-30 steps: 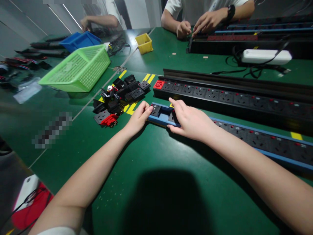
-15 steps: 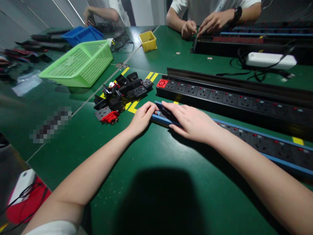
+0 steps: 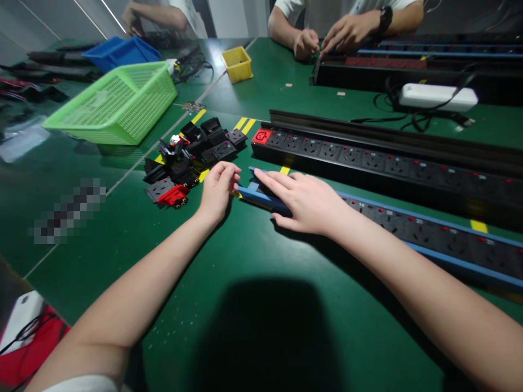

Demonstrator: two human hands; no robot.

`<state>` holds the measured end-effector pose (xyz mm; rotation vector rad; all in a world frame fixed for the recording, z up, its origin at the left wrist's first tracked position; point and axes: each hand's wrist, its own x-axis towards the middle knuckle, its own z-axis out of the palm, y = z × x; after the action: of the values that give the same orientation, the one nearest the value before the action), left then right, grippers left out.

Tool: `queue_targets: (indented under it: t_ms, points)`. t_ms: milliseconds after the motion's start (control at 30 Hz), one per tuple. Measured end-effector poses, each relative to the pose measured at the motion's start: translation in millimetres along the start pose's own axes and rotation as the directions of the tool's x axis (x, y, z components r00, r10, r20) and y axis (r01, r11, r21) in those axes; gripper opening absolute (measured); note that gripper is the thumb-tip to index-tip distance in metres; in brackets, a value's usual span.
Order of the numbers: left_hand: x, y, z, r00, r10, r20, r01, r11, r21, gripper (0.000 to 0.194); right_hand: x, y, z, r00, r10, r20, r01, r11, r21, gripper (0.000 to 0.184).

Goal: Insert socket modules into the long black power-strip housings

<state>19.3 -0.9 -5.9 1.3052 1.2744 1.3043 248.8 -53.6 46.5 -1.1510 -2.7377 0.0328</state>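
Observation:
A blue-edged power strip (image 3: 425, 233) with a row of numbered black sockets lies slantwise on the green table. My right hand (image 3: 306, 204) rests over its left part, fingers stretched flat across the top and thumb along the near side. The palm hides most of the black piece under it. Just off the strip's left end is my left hand (image 3: 218, 188), its fingers curled in; whether anything is between them is hidden. Beyond my left hand lies a heap of black socket modules (image 3: 204, 144), with a red module (image 3: 175, 195) at its near edge.
Behind my strip lies a black power strip (image 3: 359, 158) with a red end socket. Farther off stand a green basket (image 3: 118, 103), a blue bin (image 3: 122, 54) and a yellow box (image 3: 237, 64). Across the table a co-worker's hands (image 3: 327, 41) touch another strip; a white adapter (image 3: 437, 97) lies nearby.
My left hand has drawn away to the left from the strip's end. The tilted dark piece under my right hand has gone down flatter, and that hand's fingers have flattened. The view has shifted slightly.

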Motion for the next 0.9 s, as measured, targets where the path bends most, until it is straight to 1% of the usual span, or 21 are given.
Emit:
queue_targets:
  t_ms: [67, 133, 233, 333, 433, 533, 800, 900]
  points:
    - [1.1, -0.6, -0.7, 0.999, -0.014, -0.034, 0.012, 0.999, -0.045, 0.018, -1.3, -0.7, 1.2, 1.0, 0.01, -0.013, -0.01, 1.0, 0.0, 0.085]
    - [1.6, -1.2, -1.4, 0.999, -0.017, -0.044, 0.014, 0.998, -0.062, 0.017, -2.6, -1.0, 2.9, 1.0, 0.009, -0.019, -0.01, 0.999, -0.031, 0.081]
    - [1.4, -1.6, -2.3, 0.999, -0.013, -0.037, 0.01, 0.997, -0.077, 0.015, -3.8, -0.5, 5.5, 1.0, -0.009, -0.014, 0.008, 0.997, -0.073, 0.078]
    - [0.6, -1.2, -3.1, 1.0, -0.011, -0.028, 0.009, 0.996, -0.084, 0.014, -4.7, 1.1, 7.2, 0.999, -0.048, 0.002, 0.048, 0.995, -0.084, 0.076]
    - [-0.6, 0.5, -2.9, 1.0, -0.015, -0.025, 0.013, 0.997, -0.075, 0.013, -5.0, 2.1, 8.4, 0.998, -0.054, 0.02, 0.055, 0.994, -0.095, 0.076]
    - [-2.2, 2.3, -2.0, 0.999, -0.004, -0.032, 0.002, 0.999, -0.047, 0.015, -3.8, 1.4, 9.1, 0.999, -0.04, 0.021, 0.042, 0.993, -0.106, 0.073]
    - [-2.5, -0.2, -4.4, 1.0, -0.002, -0.025, 0.004, 0.999, 0.046, 0.019, -0.6, -2.0, 3.2, 1.0, -0.029, -0.007, 0.028, 0.99, -0.14, 0.055]
    - [-2.3, -1.7, -5.7, 0.999, 0.035, -0.009, -0.034, 0.995, 0.098, 0.02, -1.2, -3.0, 1.2, 0.999, -0.025, -0.023, 0.021, 0.986, -0.163, 0.047]
